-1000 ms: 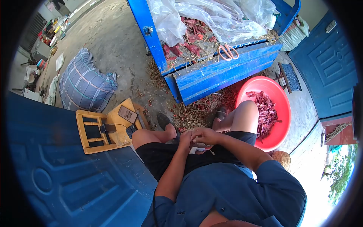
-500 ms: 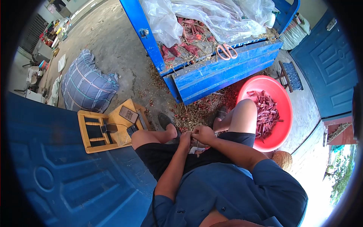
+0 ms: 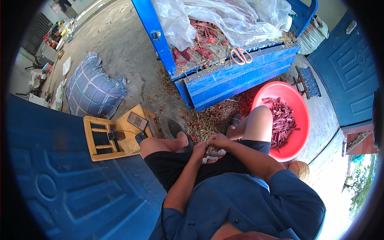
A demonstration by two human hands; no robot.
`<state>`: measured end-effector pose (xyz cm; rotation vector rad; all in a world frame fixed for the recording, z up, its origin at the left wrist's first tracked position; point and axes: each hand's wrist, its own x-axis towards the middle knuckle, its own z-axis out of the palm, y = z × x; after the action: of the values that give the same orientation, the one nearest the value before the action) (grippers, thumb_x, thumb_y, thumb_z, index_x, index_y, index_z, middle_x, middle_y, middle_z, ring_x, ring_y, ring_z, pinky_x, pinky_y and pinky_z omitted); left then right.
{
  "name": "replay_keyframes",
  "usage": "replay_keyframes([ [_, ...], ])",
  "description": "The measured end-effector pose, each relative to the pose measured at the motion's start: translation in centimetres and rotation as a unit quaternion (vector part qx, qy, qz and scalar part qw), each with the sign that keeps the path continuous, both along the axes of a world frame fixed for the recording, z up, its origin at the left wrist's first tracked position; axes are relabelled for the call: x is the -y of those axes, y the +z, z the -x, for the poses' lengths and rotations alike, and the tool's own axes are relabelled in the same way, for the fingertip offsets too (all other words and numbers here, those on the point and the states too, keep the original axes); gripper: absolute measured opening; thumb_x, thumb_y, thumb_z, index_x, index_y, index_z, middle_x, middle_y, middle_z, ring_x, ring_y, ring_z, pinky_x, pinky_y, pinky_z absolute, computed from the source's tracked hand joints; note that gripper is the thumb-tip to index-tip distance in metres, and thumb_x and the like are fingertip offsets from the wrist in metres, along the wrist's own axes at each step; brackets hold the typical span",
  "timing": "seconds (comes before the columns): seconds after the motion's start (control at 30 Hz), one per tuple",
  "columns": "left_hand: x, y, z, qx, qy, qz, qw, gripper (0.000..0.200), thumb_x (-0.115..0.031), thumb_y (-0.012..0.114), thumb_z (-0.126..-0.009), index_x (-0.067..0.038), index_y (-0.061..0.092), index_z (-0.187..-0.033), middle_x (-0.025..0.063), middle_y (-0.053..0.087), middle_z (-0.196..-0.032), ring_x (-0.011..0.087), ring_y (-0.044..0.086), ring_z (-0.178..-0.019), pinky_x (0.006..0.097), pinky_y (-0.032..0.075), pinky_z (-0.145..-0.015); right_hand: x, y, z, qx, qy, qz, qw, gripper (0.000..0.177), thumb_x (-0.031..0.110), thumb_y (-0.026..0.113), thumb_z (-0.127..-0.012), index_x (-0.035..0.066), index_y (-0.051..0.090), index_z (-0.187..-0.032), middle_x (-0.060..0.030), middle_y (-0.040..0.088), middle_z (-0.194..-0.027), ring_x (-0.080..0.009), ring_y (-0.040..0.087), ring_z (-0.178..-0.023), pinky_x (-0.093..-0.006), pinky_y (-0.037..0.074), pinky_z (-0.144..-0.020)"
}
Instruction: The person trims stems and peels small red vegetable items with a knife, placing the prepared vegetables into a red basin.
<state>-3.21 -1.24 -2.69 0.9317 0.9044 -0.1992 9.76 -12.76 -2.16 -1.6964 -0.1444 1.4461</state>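
My left hand (image 3: 199,151) and my right hand (image 3: 219,141) meet above my lap, between my knees. Both have their fingers closed, the tips almost touching. Whatever they pinch is too small or too hidden to make out. Below them a pale, crumpled thing (image 3: 211,160) partly shows in my lap. Beside my right knee stands a pink-red basin (image 3: 302,116) with a heap of dried red chillies (image 3: 280,120) in it. More red chillies (image 3: 204,52) lie on the blue cart bed in front of me, partly under clear plastic sheeting (image 3: 236,26).
Pink-handled scissors (image 3: 241,56) lie on the edge of the blue cart (image 3: 240,86). Stalks and scraps (image 3: 208,120) litter the floor before my feet. At left are a wooden chair (image 3: 94,138) holding a phone (image 3: 137,121), and a checked cloth sack (image 3: 96,88).
My hands have shifted slightly; the right hand has drawn a little to the right and the fingers have changed position. The whole view has moved slightly.
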Motion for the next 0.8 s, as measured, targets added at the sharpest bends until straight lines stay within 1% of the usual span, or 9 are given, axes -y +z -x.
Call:
replay_keyframes([
  [0.13, 0.2, -2.6, -0.2, 0.036, 0.025, 0.034, 0.998, 0.012, -0.017, 0.053, -0.089, -0.008, 0.061, -0.086, 0.0003, 0.056, -0.07, 0.0103, 0.05, -0.052, 0.0253, 0.038, -0.047, 0.7, 1.5, 0.1, -0.03, -0.102, -0.063, 0.992, 0.016, 0.019, 0.069, -0.086, 0.003, 0.07, -0.089, -0.0031, 0.065, -0.072, -0.0114, 0.06, -0.055, -0.0272, 0.052, -0.05],
  [0.2, 0.3, -2.7, -0.4, 0.049, 0.036, 0.033, 0.998, 0.015, -0.018, 0.053, -0.091, -0.009, 0.061, -0.083, 0.0, 0.055, -0.067, 0.01, 0.049, -0.051, 0.0252, 0.038, -0.047, 0.8, 1.0, -0.3, 0.065, 0.02, -0.118, 0.991, 0.015, 0.018, 0.068, -0.086, 0.003, 0.07, -0.091, -0.003, 0.065, -0.074, -0.0118, 0.06, -0.056, -0.0279, 0.053, -0.052],
  [0.33, 0.5, -0.4, 0.0, 0.016, -0.024, 0.004, 1.0, 0.016, -0.022, 0.056, -0.091, -0.01, 0.061, -0.081, -0.0005, 0.055, -0.067, 0.0092, 0.048, -0.052, 0.0256, 0.037, -0.046, 0.8, 1.7, -0.6, 0.057, 0.074, -0.055, 0.994, 0.017, 0.019, 0.068, -0.086, 0.003, 0.07, -0.092, -0.0036, 0.064, -0.077, -0.0124, 0.058, -0.056, -0.0295, 0.054, -0.053],
  [0.5, 0.6, 0.0, 0.7, 0.009, -0.059, 0.027, 0.998, 0.016, -0.024, 0.059, -0.089, -0.01, 0.061, -0.082, -0.0014, 0.056, -0.067, 0.0084, 0.047, -0.052, 0.0251, 0.035, -0.046, 0.7, 2.4, -0.9, -0.062, 0.094, 0.021, 0.993, 0.019, 0.024, 0.067, -0.086, 0.005, 0.067, -0.085, 0.0006, 0.057, -0.071, -0.0111, 0.055, -0.058, -0.0309, 0.056, -0.054],
  [0.57, -0.1, 0.9, 0.9, 0.018, -0.079, 0.078, 0.994, 0.009, -0.008, 0.056, -0.08, -0.01, 0.06, -0.088, -0.0026, 0.055, -0.073, 0.008, 0.05, -0.058, 0.0223, 0.04, -0.051, 0.9, 0.4, -1.0, -0.097, 0.097, 0.024, 0.99, 0.018, 0.024, 0.066, -0.087, 0.006, 0.066, -0.084, 0.0013, 0.056, -0.07, -0.0104, 0.055, -0.058, -0.0313, 0.056, -0.055],
  [0.63, -0.9, 0.5, 1.1, 0.037, -0.097, 0.093, 0.99, 0.014, -0.007, 0.056, -0.079, -0.009, 0.061, -0.092, -0.0022, 0.056, -0.074, 0.0084, 0.051, -0.058, 0.0223, 0.041, -0.052, 1.1, -0.5, -1.5, -0.134, 0.101, 0.027, 0.986, 0.018, 0.024, 0.065, -0.088, 0.007, 0.065, -0.083, 0.0021, 0.055, -0.069, -0.0097, 0.054, -0.059, -0.0317, 0.056, -0.056],
  [0.7, -1.1, 1.2, 1.1, 0.054, -0.118, 0.109, 0.986, 0.018, -0.007, 0.056, -0.079, -0.008, 0.062, -0.096, -0.0017, 0.057, -0.076, 0.0087, 0.052, -0.059, 0.0223, 0.043, -0.053, 1.5, -1.1, -2.0, -0.097, 0.231, -0.149, 0.957, 0.017, 0.024, 0.063, -0.089, 0.009, 0.065, -0.082, 0.0023, 0.055, -0.068, -0.0086, 0.054, -0.059, -0.0329, 0.057, -0.058],
  [0.73, -0.8, 3.0, 1.0, 0.054, -0.087, 0.102, 0.99, 0.023, -0.006, 0.056, -0.078, -0.006, 0.062, -0.101, -0.0012, 0.058, -0.077, 0.0088, 0.052, -0.059, 0.0221, 0.043, -0.053, 1.3, -0.3, -1.9, -0.096, 0.229, -0.15, 0.957, 0.017, 0.024, 0.063, -0.089, 0.009, 0.065, -0.082, 0.0023, 0.055, -0.068, -0.0086, 0.054, -0.059, -0.0329, 0.057, -0.058],
  [0.8, -0.4, 4.0, 0.7, 0.055, -0.056, 0.094, 0.992, 0.028, -0.005, 0.055, -0.078, -0.005, 0.062, -0.105, -0.0006, 0.06, -0.078, 0.009, 0.052, -0.06, 0.0219, 0.043, -0.054, 1.0, 1.3, -1.5, -0.32, 0.125, -0.057, 0.937, 0.018, 0.026, 0.063, -0.09, 0.01, 0.065, -0.082, 0.0022, 0.054, -0.066, -0.0087, 0.054, -0.059, -0.0339, 0.058, -0.058],
])
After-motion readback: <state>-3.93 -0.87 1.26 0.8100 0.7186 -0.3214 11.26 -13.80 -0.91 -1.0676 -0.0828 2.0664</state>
